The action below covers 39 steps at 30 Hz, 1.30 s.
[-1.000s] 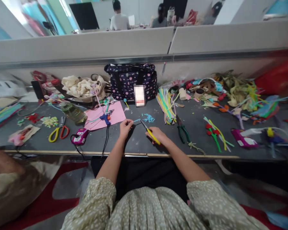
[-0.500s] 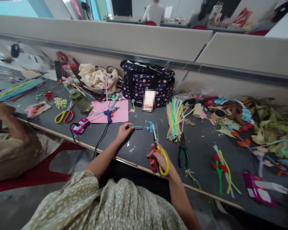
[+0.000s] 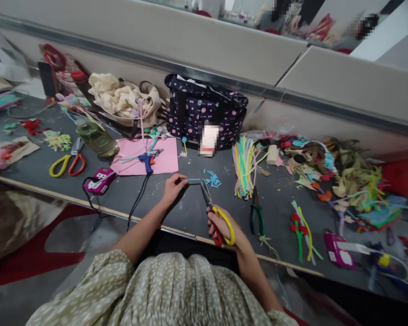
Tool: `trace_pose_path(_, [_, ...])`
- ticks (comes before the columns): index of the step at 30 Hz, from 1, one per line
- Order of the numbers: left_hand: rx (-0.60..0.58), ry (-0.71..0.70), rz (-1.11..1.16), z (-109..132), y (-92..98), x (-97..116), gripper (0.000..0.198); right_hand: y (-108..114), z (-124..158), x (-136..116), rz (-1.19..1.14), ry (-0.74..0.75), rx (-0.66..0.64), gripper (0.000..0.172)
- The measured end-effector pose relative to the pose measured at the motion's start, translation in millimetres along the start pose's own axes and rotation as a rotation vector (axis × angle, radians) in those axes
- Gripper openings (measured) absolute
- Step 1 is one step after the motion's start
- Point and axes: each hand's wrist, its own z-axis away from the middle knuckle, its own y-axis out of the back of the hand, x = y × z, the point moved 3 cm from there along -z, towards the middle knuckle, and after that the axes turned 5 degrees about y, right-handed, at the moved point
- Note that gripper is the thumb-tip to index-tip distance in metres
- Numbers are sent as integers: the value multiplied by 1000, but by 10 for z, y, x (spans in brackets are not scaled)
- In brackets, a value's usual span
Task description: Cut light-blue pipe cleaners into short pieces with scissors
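My left hand point(image 3: 174, 186) pinches one end of a thin light-blue pipe cleaner point(image 3: 194, 179) just above the dark table point(image 3: 187, 210). My right hand point(image 3: 223, 222) is wrapped round the red and yellow handles of a pair of scissors point(image 3: 208, 195). The blade tips are at the free end of the pipe cleaner; I cannot tell if they touch it. Short cut blue pieces point(image 3: 212, 178) lie in a small pile just right of the tips.
A bundle of pastel pipe cleaners point(image 3: 244, 167) and green-handled pliers point(image 3: 257, 215) lie to the right. Left are a blue glue gun point(image 3: 147, 159) on pink paper point(image 3: 166, 156), a bottle point(image 3: 95, 138) and other scissors point(image 3: 68, 164). A dark patterned bag point(image 3: 204, 108) stands behind.
The scissors have swung left, from over the blue pieces to the pipe cleaner's free end. My left hand has barely moved. The camera view has turned slightly.
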Motion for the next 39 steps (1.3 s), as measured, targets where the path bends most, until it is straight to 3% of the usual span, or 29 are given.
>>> trace_pose_path(18, [-38,-19,43,15,-36,43,16,-189,-244,-68,35,32,-12,35])
trace_pose_path(39, [-101,-17,2,11,-59,36,19,-206,-364,-51,-13,42,3,32])
